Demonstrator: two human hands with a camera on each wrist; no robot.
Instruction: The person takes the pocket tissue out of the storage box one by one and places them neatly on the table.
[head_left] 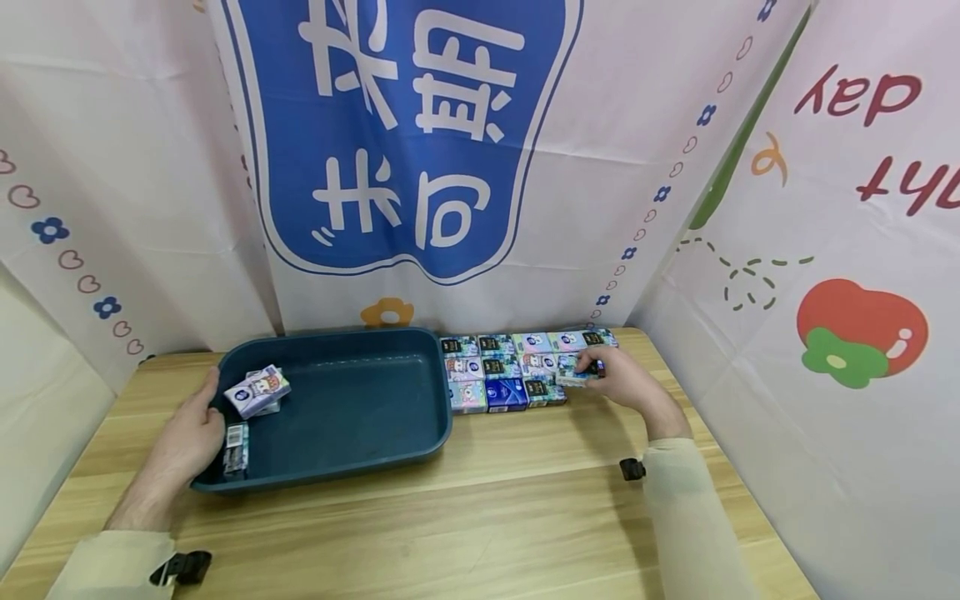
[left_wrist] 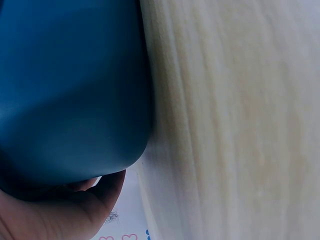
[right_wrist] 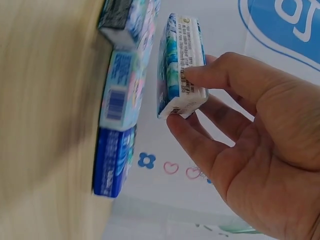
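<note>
My left hand [head_left: 189,433] grips the left rim of a dark teal plastic bin [head_left: 352,483], its thumb along the outside edge. In the left wrist view the bin's outer wall [left_wrist: 75,100] fills the upper left, with the hand [left_wrist: 60,210] below it. My right hand [head_left: 626,379] pinches a tissue pack [head_left: 572,372] just above the right end of the rows of packs. The right wrist view shows that green-and-white tissue pack [right_wrist: 185,65] between thumb and fingers, printed side outward. Inside the bin, a purple-and-white pack [head_left: 258,392] overlaps another, and a dark pack [head_left: 236,450] stands against the left wall.
Several tissue packs lie in tight rows right of the bin, including a deep blue pack [head_left: 506,394] and a pastel pack [head_left: 468,397] in front. A printed cloth [head_left: 600,208] hangs behind the wooden table [head_left: 420,542], and another cloth [head_left: 750,350] hangs at the right.
</note>
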